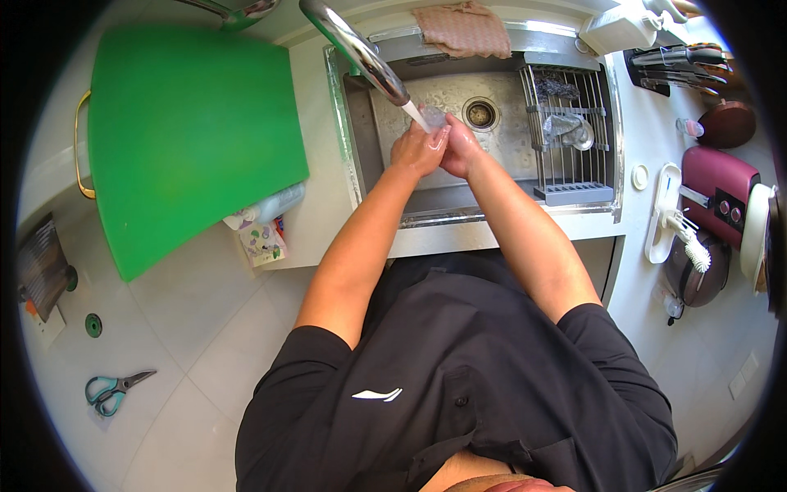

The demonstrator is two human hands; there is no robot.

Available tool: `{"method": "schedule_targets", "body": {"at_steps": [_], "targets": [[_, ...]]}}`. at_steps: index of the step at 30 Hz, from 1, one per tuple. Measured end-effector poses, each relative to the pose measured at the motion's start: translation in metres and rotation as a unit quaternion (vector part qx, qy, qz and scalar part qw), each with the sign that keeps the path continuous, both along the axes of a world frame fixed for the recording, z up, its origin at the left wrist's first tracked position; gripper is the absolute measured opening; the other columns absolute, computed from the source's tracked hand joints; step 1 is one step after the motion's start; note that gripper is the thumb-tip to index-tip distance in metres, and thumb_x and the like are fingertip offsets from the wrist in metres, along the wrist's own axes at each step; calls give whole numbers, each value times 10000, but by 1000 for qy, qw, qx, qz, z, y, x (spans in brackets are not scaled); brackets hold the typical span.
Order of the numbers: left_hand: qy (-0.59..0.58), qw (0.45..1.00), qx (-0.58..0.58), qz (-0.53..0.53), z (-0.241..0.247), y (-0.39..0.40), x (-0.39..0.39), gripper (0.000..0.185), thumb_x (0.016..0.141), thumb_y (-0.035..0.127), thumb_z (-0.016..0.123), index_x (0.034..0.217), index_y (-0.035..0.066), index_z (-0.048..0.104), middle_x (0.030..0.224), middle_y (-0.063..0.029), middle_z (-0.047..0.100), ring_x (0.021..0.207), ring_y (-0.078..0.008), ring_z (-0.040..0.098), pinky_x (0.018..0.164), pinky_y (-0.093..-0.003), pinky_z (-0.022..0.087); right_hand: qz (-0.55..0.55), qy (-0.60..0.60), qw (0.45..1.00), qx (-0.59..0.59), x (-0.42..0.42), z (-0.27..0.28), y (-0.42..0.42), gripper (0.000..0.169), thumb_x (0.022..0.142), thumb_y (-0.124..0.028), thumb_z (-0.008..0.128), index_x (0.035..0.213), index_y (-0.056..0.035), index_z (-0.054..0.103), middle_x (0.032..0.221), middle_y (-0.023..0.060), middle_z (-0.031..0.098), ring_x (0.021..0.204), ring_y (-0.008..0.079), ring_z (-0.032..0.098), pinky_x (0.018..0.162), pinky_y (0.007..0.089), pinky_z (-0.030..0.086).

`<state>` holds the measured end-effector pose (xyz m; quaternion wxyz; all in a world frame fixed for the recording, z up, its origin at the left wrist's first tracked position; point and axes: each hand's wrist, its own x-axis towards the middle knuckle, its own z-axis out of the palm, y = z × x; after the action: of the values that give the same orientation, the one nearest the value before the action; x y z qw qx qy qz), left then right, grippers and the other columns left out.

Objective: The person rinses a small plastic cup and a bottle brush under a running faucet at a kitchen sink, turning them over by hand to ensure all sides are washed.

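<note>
Over a stainless steel sink, both my hands are together under the chrome faucet. A stream of water runs onto them. My left hand is wet and lies across the fingers of my right hand. Something clear and shiny shows at the fingertips; I cannot tell whether it is a small transparent object or splashing water. The drain lies just right of my hands. The fingers partly hide one another, so their grip is unclear.
A grey drying rack spans the sink's right side, holding a clear plastic item and a dark scrubber. A pink cloth drapes the back rim. Left is a large green panel; right, a knife holder and bottle brush.
</note>
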<state>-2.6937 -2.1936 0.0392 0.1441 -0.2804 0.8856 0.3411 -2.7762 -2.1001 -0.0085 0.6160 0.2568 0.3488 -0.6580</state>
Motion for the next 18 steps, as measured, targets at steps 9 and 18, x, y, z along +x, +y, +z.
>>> {"method": "schedule_targets", "body": {"at_steps": [9,18], "targets": [[-142,983,-31,-114,26,-23,-8,632,1002,571,388,1342,91,619,1509,-219,479,1310,-427,533,1069,-506,456,59,32,997,-34,-13,26,-2,464,1101,-418,351,1333,-73,557,1273,107,641,1151,255,631,986,420,526],[199,971,115,-72,-57,-24,29,430,986,361,505,1224,30,641,1352,-231,580,1140,-410,616,1004,-483,480,132,127,983,-8,-7,36,0,355,1058,-374,506,1238,-84,601,1219,104,664,1109,235,650,956,424,519]]}}
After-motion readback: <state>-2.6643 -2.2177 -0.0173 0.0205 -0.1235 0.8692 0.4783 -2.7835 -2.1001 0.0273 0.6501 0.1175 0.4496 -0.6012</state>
